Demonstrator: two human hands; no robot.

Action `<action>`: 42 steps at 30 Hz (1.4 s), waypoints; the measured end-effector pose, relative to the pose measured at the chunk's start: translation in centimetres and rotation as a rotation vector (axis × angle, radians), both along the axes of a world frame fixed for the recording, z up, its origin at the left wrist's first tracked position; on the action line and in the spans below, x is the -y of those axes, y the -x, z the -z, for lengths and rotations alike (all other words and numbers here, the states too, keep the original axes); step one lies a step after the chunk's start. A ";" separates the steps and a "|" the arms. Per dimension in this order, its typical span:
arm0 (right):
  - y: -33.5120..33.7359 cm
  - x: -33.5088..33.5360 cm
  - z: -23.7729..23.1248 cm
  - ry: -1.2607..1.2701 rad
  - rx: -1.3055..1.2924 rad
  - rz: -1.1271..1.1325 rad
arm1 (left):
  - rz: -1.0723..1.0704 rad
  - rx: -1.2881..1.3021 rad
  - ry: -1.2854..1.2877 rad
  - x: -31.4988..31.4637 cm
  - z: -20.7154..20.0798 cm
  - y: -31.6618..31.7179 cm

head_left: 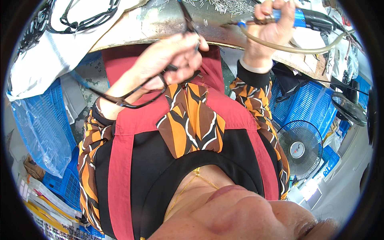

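Observation:
My left hand (178, 54) is closed round a dark eyeglass frame (134, 105) above the bench's near edge. One rim hangs below the fingers, and a dark temple arm (186, 17) extends past them toward the bench. Held up at the right, my right hand (272, 38) wraps round a blue and black powered screwdriver (302, 18). Its thin tip points left, over the worn metal benchtop (160, 25), apart from the frame. A clear tan hose (296, 51) loops beneath the tool. Many small silver screws or pins (228, 6) lie heaped at the far side.
More black eyeglass frames (86, 20) lie on white sheeting (52, 54) at the upper left. Blue plastic crates (50, 108) stand on both sides. A round fan (300, 150) is low on the right. My red apron (122, 160) hangs below the bench edge.

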State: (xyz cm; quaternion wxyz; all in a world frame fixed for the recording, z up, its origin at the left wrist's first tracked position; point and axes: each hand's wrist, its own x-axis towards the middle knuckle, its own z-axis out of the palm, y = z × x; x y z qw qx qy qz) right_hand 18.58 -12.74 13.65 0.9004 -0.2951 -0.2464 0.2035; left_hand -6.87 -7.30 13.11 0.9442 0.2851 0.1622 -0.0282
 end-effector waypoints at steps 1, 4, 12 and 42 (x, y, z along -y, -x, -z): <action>0.8 -1.0 0.1 0.010 0.017 0.027 | 0.042 -0.121 -0.003 0.4 0.7 -0.2; 1.8 -2.7 0.1 -0.063 -0.293 -0.109 | 0.027 -0.212 0.096 0.6 2.1 -0.7; 1.6 -3.5 0.9 0.074 -0.031 0.060 | 0.023 -0.049 0.165 0.5 4.0 -0.6; 5.5 2.9 -0.1 0.064 0.205 -0.087 | 0.022 0.196 0.478 1.8 5.7 -1.3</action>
